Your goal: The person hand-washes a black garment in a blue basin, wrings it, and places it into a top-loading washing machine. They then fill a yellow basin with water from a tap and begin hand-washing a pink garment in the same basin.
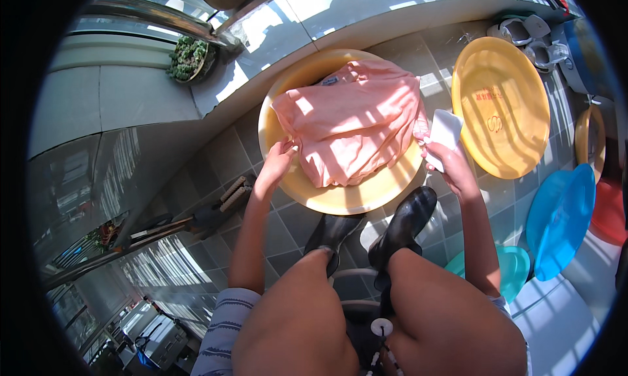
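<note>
A pink cloth garment [353,123] is spread in a round yellow plastic basin [338,201], its tagged collar at the far side. My right hand [452,167], beyond the basin's right rim, grips a white bar [447,126] with rounded corners, seemingly soap. Its fingertips are close to the garment's right edge. Over the left rim, my left hand [278,162] has its fingers bent beside the garment's left edge. Whether they pinch the cloth is not clear.
At right, another yellow basin [505,106] leans near white shoes [539,52]. Blue [559,224], turquoise [512,268] and red [608,214] plastic vessels stand nearer. A tiled ledge [142,96] with a potted succulent [189,59] runs along the left. Black boots [407,219] touch the tiled floor.
</note>
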The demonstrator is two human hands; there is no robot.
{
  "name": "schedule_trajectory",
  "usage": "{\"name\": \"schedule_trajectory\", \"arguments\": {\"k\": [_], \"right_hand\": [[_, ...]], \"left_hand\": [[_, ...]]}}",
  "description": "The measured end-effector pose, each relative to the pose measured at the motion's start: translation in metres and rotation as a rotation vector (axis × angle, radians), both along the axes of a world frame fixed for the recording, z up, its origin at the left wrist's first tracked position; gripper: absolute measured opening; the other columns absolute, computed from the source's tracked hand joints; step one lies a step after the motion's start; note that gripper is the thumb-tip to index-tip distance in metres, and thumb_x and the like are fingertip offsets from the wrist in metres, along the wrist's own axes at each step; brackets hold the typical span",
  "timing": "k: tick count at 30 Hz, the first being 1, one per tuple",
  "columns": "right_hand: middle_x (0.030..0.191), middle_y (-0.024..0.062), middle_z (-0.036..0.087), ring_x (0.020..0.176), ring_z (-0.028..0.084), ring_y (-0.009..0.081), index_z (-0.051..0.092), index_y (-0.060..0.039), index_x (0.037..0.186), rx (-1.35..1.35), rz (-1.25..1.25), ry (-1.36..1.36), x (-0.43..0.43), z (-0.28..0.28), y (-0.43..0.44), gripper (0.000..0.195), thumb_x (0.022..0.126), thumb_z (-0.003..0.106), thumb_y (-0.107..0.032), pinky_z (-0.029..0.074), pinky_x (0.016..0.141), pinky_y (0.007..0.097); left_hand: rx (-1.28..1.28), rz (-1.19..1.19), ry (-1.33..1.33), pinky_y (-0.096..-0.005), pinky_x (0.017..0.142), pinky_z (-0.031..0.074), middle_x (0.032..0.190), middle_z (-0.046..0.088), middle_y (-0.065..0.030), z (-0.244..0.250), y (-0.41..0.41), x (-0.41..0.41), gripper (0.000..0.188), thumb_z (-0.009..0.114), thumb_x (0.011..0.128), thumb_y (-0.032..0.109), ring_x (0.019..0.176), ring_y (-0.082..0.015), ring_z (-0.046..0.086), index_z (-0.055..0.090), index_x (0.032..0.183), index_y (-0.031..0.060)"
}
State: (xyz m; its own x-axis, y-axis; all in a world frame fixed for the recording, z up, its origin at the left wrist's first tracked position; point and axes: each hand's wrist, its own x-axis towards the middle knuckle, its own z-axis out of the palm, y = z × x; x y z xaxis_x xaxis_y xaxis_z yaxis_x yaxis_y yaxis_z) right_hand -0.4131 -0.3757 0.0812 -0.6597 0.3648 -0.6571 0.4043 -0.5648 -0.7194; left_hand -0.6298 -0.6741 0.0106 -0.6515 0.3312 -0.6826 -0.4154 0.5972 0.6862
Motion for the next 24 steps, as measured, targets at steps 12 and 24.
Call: {"name": "schedule_trajectory", "arguments": {"k": [12,24], "right_hand": [[0.075,0.0056,0.055,0.063,0.057,0.0114,0.051,0.0029,0.098,0.159,0.267,-0.312,-0.017,-0.031,-0.063,0.021,0.081,0.057,-0.007,0.045,0.047,0.0233],[0.08,0.0056,0.058,0.066,0.058,0.0117,0.053,-0.0012,0.101,-0.038,0.267,-0.173,-0.015,-0.037,-0.051,0.02,0.083,0.053,-0.009,0.045,0.049,0.0235]], "left_hand": [[0.135,-0.07,-0.173,-0.0293,0.068,0.049,0.08,0.062,-0.0045,0.034,0.013,0.018,0.017,0.056,0.08,0.007,0.072,-0.0144,0.06,0.058,0.096,0.0008],[0.5,0.182,-0.242,-0.0278,0.087,0.047,0.113,0.057,-0.0079,0.09,-0.038,0.049,0.029,0.045,0.092,0.009,0.103,-0.0137,0.057,0.044,0.12,0.0006]]}}
